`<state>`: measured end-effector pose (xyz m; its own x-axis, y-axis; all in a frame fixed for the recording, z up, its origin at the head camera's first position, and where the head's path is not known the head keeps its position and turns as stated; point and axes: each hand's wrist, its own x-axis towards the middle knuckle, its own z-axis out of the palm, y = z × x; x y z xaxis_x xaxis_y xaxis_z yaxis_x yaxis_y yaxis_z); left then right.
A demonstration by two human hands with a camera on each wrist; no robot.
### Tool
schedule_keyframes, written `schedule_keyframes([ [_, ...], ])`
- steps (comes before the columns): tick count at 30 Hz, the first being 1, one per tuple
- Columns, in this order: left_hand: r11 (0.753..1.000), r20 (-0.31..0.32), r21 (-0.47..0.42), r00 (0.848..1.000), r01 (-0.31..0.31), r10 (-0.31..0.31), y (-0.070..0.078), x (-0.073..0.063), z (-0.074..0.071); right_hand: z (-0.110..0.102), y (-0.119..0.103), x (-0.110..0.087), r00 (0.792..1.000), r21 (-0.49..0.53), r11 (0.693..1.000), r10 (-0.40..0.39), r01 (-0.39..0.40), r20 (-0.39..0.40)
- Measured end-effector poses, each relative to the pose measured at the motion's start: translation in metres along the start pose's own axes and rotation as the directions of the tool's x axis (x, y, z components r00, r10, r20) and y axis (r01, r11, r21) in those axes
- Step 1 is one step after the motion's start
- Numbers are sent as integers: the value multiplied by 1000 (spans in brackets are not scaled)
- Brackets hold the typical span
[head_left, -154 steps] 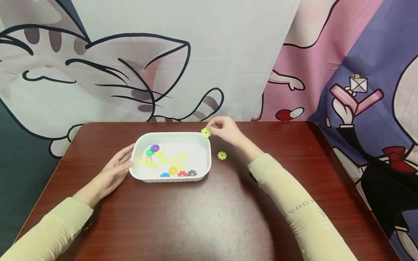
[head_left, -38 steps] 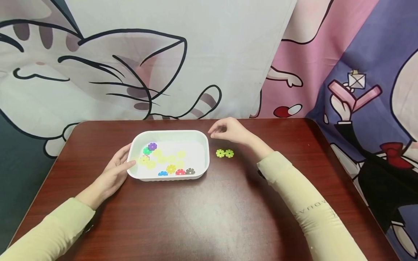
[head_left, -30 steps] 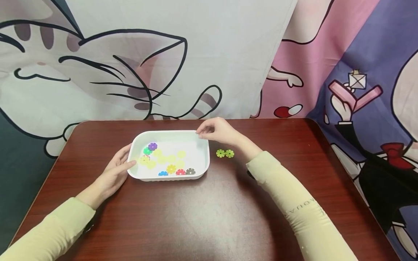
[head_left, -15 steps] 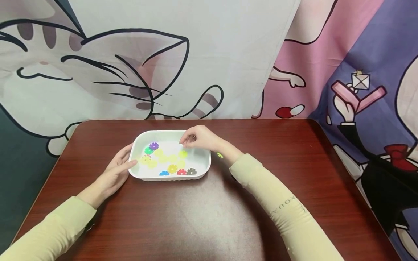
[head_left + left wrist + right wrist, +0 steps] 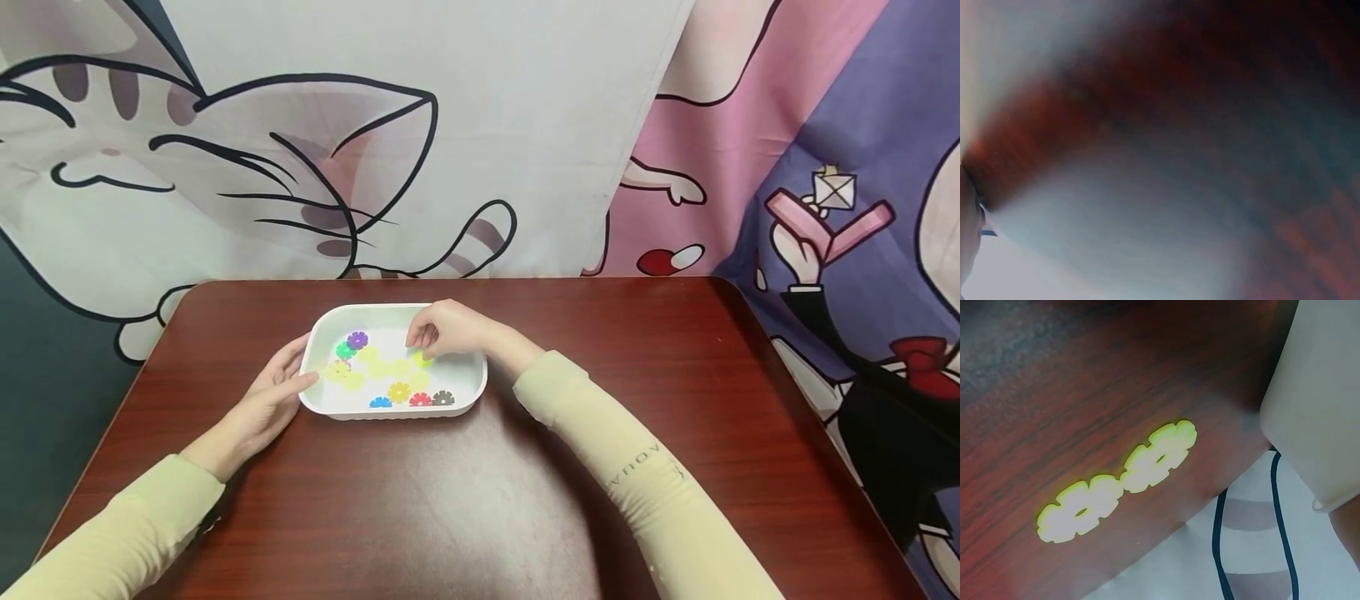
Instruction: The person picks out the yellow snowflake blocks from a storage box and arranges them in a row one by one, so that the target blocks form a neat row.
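Note:
In the head view a white plastic tray [image 5: 330,402] holds several slotted, flower-shaped building discs. Purple [image 5: 357,340], green, blue, red and grey discs lie among yellow ones. My left hand [image 5: 264,406] grips the tray's left end, thumb over the rim and fingers along the outer wall. Inside the tray at the right, my right hand [image 5: 453,329] has its fingers bent down, its thumb at a bright yellow disc [image 5: 422,360]; whether it pinches that disc is hidden. Two yellow-green discs [image 5: 1080,511] lie edge to edge on the table in the right wrist view; in the head view the right arm covers them.
The tray stands on a dark red-brown wooden table [image 5: 360,517] near its back edge. A cartoon-printed cloth [image 5: 540,167] hangs right behind the table. The left wrist view is mostly blurred.
Earlier, my right hand held a yellow-green disc by the tray's back right corner; that disc was then laid beside another on the table. The right hand has since moved left and down into the tray.

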<state>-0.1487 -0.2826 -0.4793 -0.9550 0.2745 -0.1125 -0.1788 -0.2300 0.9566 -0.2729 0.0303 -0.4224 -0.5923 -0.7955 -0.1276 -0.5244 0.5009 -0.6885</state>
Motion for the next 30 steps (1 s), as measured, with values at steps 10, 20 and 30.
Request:
schedule_keyframes([
  [10,1000,6,-4,1000,-7,7,-2,1,0,6,4,3,1000,-124,992,16,-13,21],
  [20,1000,1,0,1000,-8,8,-1,1,-1,9,2,8,996,-257,966,11,11,86],
  [30,1000,1,-1,1000,-3,3,-2,0,-1,11,1,7,997,-284,958,-9,32,80],
])
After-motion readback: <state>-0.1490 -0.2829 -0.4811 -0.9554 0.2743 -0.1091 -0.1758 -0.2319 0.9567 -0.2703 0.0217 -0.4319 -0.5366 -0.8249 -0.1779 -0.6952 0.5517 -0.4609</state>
